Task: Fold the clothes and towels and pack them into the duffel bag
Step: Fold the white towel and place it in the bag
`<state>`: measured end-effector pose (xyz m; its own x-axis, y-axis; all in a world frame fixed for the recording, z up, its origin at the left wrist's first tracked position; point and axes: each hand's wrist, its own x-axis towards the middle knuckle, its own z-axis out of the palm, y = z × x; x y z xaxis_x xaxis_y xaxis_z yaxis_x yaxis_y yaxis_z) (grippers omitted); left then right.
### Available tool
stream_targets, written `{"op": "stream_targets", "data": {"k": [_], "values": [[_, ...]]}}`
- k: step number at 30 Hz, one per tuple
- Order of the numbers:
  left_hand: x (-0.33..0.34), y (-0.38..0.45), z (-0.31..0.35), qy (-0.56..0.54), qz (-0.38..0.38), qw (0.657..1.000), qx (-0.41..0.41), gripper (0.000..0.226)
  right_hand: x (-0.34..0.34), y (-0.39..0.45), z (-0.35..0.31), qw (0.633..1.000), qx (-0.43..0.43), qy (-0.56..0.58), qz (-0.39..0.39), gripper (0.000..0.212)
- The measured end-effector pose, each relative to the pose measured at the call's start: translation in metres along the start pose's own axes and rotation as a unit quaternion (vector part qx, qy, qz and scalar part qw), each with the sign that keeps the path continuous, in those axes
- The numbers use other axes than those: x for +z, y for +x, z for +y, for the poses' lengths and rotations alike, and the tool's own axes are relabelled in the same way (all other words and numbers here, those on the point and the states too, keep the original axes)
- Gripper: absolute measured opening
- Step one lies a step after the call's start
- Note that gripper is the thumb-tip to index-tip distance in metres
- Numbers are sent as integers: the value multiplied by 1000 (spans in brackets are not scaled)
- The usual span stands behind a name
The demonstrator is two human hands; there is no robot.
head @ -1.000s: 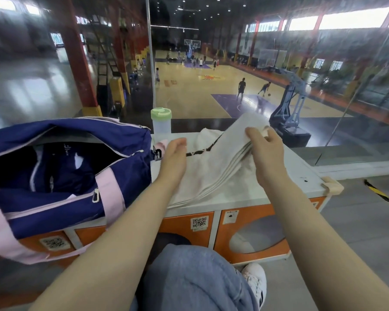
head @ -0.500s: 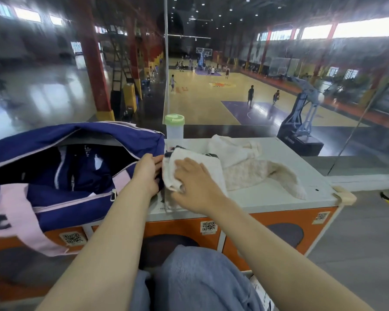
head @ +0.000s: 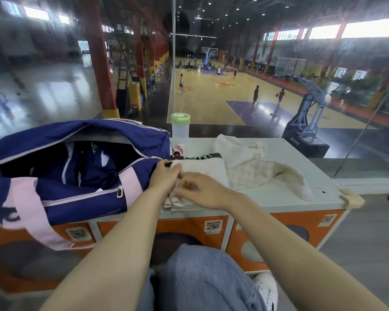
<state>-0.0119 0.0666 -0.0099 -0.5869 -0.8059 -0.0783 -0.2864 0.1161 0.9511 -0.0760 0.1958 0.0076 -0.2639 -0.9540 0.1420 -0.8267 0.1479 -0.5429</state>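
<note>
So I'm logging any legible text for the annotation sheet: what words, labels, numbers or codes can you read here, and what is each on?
No text reads clearly.
White print on the dark garment inside the duffel bag: too small and blurred to read.
QR code stickers on the orange locker fronts: codes only, small print unreadable.
Orange marking on the court floor: too distant to read.

both hands (head: 166,176) gripping folded towel (head: 202,169), open duffel bag (head: 76,158)
</note>
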Motion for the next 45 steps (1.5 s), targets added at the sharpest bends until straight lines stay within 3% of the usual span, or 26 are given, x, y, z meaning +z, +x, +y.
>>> {"op": "stream_targets", "data": {"k": [2, 5, 8, 11, 15, 19, 21, 23, 28, 32, 34, 39, 42, 45], "values": [[4, -2, 1, 12, 21, 1000, 12, 45, -15, 3, 4, 995, 35, 38, 86, 19], [10, -4, 1, 9, 29, 1000, 4, 56, -36, 18, 19, 976, 84, -52, 196, 18], [11, -3, 2, 8, 21, 999, -28, 67, -45, 31, 35, 941, 259, -125, 177, 44], [12, 0, 1, 31, 14, 998, -46, 78, -43, 31, 41, 937, 323, 0, 132, 60], [16, 0, 2, 32, 11, 999, -34, 76, -41, 24, 42, 934, 287, 87, 193, 73], [14, -4, 3, -75, -4, 997, -35, 78, -49, 20, 35, 897, 267, 248, 250, 73], [12, -9, 6, -127, -21, 991, -29, 74, -59, 18, 29, 896, 227, 296, 242, 49], [9, -11, 9, -155, -47, 986, -22, 85, -72, 12, 17, 911, 168, 309, 215, 34], [1, -17, 16, -240, -112, 964, -20, 120, -108, -11, -16, 928, 63, 333, 157, 34], [-18, -47, 39, -327, -189, 926, 7, 97, -126, -27, -35, 930, 23, 347, 119, 34], [-28, -54, 40, -345, -178, 921, 38, 80, -128, -30, -41, 930, 18, 348, 116, 35], [-78, -71, 39, -217, -31, 956, 196, 66, -115, -19, -55, 959, 28, 248, 134, 44], [-112, -84, 36, -96, 16, 955, 281, 64, -103, -7, -66, 986, 17, 103, 132, 37], [-139, -94, 29, 1, 65, 948, 312, 65, -82, 7, -89, 994, -2, -58, 92, 37]]}}
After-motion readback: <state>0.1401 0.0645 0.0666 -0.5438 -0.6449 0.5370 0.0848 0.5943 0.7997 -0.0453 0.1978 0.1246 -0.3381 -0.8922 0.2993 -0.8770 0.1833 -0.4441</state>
